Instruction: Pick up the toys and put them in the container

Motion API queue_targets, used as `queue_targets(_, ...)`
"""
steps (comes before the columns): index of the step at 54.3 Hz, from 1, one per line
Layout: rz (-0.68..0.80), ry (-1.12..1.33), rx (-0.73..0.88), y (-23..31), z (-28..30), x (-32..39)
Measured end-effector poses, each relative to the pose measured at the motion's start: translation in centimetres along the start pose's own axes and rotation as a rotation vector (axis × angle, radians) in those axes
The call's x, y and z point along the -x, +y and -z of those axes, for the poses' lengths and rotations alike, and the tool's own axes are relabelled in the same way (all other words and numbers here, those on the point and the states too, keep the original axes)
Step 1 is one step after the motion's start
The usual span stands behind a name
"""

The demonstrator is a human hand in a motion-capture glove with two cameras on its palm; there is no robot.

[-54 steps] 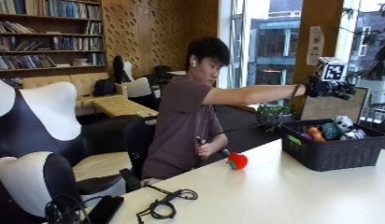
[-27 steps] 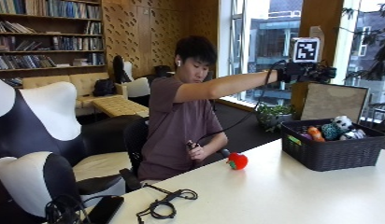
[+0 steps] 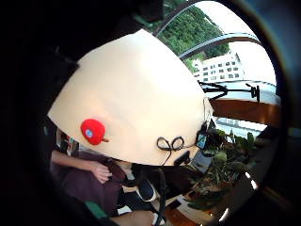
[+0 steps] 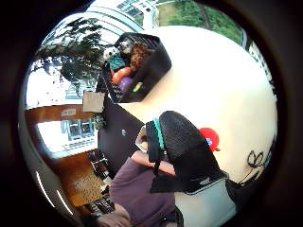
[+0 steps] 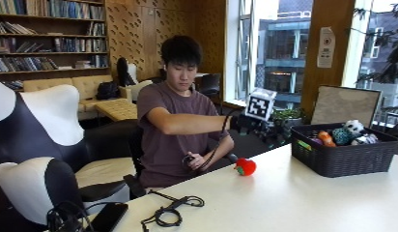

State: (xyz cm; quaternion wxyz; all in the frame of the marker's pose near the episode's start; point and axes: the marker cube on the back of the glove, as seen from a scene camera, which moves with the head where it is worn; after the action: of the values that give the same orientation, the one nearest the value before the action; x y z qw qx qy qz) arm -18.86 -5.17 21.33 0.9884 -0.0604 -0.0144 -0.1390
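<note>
A red apple toy [image 5: 245,166] lies on the table; several toys fill the dark woven container [image 5: 344,157]

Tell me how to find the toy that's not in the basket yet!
Start at the big white table and find the dark woven basket full of toys near the window side. Now look along the table edge towards the seated person: a small round red toy sits there alone. It is the only toy on the bare tabletop, apart from the black cable.
</note>
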Motion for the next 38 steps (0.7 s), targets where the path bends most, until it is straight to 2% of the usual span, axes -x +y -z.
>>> queue_targets(8,0.063,-0.038,0.153,3.3,-13.2,1.3)
queue_targets(12,0.088,-0.062,0.129,4.7,-17.2,1.9)
queue_targets(16,0.102,-0.084,-0.043,5.3,-17.7,2.0)
queue_targets(21,0.229,0.155,-0.226,5.6,-18.1,1.5)
queue_targets(26,0.261,0.106,-0.343,5.2,-17.6,2.5)
queue_targets(30,0.199,-0.052,-0.31,4.0,-17.0,3.2)
queue_targets(38,0.184,-0.161,-0.067,1.2,-15.1,1.6)
